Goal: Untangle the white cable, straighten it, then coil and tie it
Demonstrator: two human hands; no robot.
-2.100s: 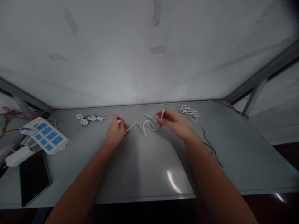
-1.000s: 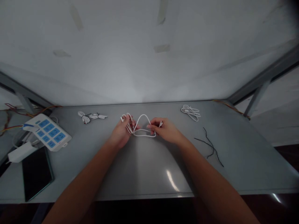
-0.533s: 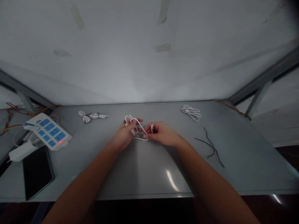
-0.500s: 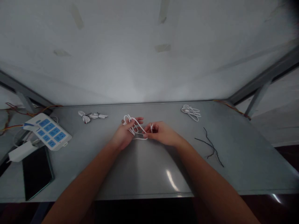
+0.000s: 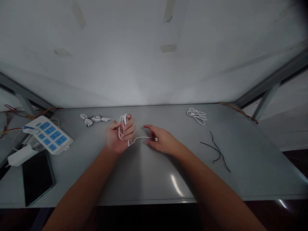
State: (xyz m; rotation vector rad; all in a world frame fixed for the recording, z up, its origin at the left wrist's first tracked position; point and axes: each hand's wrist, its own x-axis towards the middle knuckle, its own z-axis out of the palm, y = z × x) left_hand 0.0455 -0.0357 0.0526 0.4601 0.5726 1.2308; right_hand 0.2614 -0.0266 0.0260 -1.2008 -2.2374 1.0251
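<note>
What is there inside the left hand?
Inside the left hand, loops of white cable are visible; the curled fingers cover part of them, so what lies beneath cannot be seen.

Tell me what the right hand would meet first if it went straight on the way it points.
Likely the left hand, its fingers curled around the bundled white cable, whose loose strand reaches the right hand. Depth is unclear.

White cable (image 5: 124, 121), looped in left hand (image 5: 123, 135), end at right hand (image 5: 161, 140)

White cable (image 5: 124, 122), grey tabletop (image 5: 156, 179)
</note>
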